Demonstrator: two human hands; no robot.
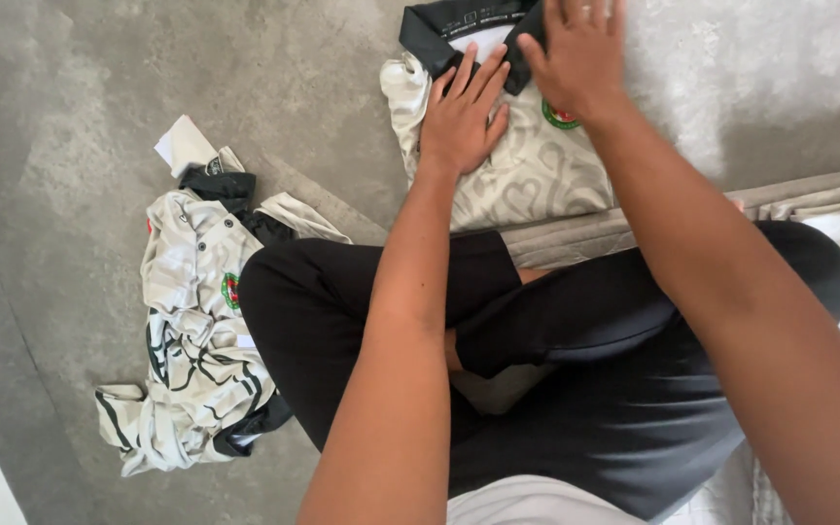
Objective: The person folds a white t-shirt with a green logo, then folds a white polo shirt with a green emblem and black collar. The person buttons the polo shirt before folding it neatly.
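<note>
A grey concrete floor fills the view; the person sits cross-legged on it in black trousers. Left of the knee lies a crumpled heap of shirts. Ahead lies a folded cream shirt, dark collar up. Both hands lie flat, fingers spread: left hand mid-shirt, right hand by the collar, seemingly pressing the fold flat.

A folded cream patterned shirt with dark collar and round chest badge lies flat on the grey floor.
</note>
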